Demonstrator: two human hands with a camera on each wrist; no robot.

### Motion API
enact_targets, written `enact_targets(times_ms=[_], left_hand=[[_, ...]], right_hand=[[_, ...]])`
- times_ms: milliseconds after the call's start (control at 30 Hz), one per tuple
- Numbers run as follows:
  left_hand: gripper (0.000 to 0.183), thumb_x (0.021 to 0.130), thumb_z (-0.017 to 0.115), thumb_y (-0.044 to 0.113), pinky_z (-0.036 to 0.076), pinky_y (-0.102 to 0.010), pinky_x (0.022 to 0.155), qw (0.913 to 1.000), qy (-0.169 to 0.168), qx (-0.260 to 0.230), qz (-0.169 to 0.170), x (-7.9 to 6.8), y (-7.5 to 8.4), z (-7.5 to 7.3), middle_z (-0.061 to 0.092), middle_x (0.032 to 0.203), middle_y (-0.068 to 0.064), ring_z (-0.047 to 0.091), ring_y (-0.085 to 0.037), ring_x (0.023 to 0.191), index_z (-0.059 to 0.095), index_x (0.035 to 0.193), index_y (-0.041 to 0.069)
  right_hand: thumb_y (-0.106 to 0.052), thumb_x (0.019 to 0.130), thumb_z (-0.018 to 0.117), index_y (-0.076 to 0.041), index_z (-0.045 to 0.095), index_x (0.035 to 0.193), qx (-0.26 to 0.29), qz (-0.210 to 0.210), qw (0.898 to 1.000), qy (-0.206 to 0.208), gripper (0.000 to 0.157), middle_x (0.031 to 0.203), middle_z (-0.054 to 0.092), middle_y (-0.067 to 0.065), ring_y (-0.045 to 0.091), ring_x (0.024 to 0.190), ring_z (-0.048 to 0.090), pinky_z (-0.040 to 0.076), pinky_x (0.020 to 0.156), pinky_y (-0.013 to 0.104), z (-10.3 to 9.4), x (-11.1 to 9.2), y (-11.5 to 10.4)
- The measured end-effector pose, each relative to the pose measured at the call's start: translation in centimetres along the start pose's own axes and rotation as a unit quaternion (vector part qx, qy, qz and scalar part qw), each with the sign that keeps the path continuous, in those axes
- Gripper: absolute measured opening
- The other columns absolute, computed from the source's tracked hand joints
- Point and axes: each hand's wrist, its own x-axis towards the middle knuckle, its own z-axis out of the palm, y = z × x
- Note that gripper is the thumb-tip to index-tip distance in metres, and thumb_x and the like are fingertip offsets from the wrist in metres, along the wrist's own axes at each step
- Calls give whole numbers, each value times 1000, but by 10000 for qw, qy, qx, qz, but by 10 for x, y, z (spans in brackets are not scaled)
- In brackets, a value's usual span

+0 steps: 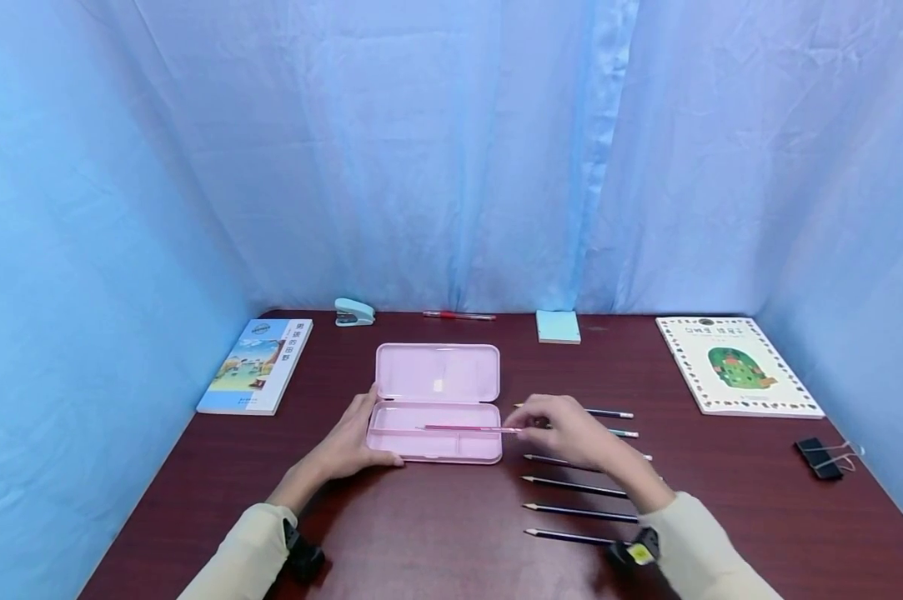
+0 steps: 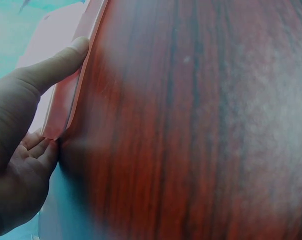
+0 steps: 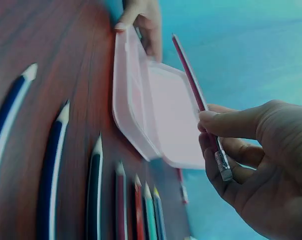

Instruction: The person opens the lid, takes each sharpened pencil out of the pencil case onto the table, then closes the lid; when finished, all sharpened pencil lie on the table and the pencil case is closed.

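Observation:
A pink pencil case [image 1: 479, 450] lies with its lid raised toward the back of the table. My left hand [image 1: 352, 440] holds its left end, thumb [image 2: 66, 62] along the front wall and fingers around the side. My right hand [image 1: 564, 427] pinches a red pencil [image 1: 462, 428] near its eraser end, between thumb and fingers. The pencil [image 3: 188, 75] is level over the case's compartments, its tip pointing left. Under and beside my right hand, several pencils [image 1: 571, 510] lie in a row, tips to the left.
Along the back edge are a mint stapler [image 1: 355, 312], a red pen [image 1: 459, 316] and a light-blue notepad [image 1: 559, 327]. One book [image 1: 256, 367] lies at the left, another book [image 1: 739, 367] at the right. A black binder clip [image 1: 822, 458] sits near the right edge.

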Motion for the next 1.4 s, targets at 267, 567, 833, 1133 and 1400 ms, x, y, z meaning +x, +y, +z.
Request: enact_targets(times_ms=[267, 567, 833, 1133, 1400], left_hand=[[126, 59, 81, 53, 33, -43, 100, 10000, 8, -40, 0, -2, 0, 1, 31, 139, -9, 37, -23, 121, 4, 149, 12], [125, 59, 81, 52, 34, -44, 99, 9999, 17, -77, 66, 0, 1, 0, 32, 137, -11, 38, -24, 119, 5, 149, 11], [126, 59, 81, 53, 32, -43, 101, 10000, -22, 29, 72, 2, -2, 0, 30, 139, -11, 37, -24, 122, 5, 149, 11], [126, 58, 81, 53, 32, -44, 101, 9999, -9, -9, 106, 2, -1, 0, 31, 139, -12, 37, -24, 122, 5, 149, 9], [126, 59, 81, 51, 33, -45, 99, 9995, 63, -15, 298, 1, 0, -1, 33, 137, -15, 38, -27, 121, 6, 148, 4]], right_hand=[[-12, 83, 68, -21, 71, 94, -86, -172, 9994, 288, 15, 86, 63, -14, 0, 75, 54, 45, 64, 23, -26, -82, 3], [-15, 83, 67, -26, 68, 94, 243, 267, 9990, 282, 15, 85, 63, -14, -1, 75, 54, 43, 60, 18, -16, -159, 11], [-15, 84, 66, -27, 68, 99, 368, 301, 9985, 284, 19, 90, 63, -14, 0, 77, 56, 42, 62, 16, -3, -186, 17], [-13, 80, 70, -27, 69, 98, 209, 170, 9980, 566, 23, 91, 62, -15, -1, 79, 56, 40, 66, 10, 7, -196, 25], [-4, 72, 75, -26, 68, 98, -125, -476, 9953, 836, 34, 91, 61, -15, -2, 79, 55, 37, 68, 8, 11, -196, 29]])
